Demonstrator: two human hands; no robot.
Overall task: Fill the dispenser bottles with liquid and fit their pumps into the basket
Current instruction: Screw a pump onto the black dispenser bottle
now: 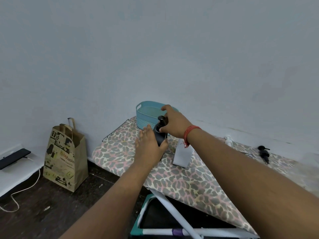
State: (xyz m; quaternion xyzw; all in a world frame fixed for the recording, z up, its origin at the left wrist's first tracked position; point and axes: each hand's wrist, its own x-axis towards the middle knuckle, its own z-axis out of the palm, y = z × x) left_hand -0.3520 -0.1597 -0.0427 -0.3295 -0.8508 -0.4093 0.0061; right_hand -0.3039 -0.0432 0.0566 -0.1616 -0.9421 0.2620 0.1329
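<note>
A black dispenser bottle (160, 139) stands on the leopard-print ironing board (186, 180), just in front of the teal basket (145, 116). My left hand (149, 147) wraps around the bottle's body. My right hand (173, 122) pinches the black pump (161, 120) at the bottle's neck. A white bottle (183, 155) stands to the right, partly behind my right forearm. A loose black pump (263, 153) lies far right on the board. A white pump (228, 140) shows near the wall.
A brown paper bag (64, 157) stands on the dark floor at the left. A black device (13, 157) with a white cable (20, 192) rests on a white ledge. The board's white legs (174, 216) cross below. The basket sits at the board's far end by the wall.
</note>
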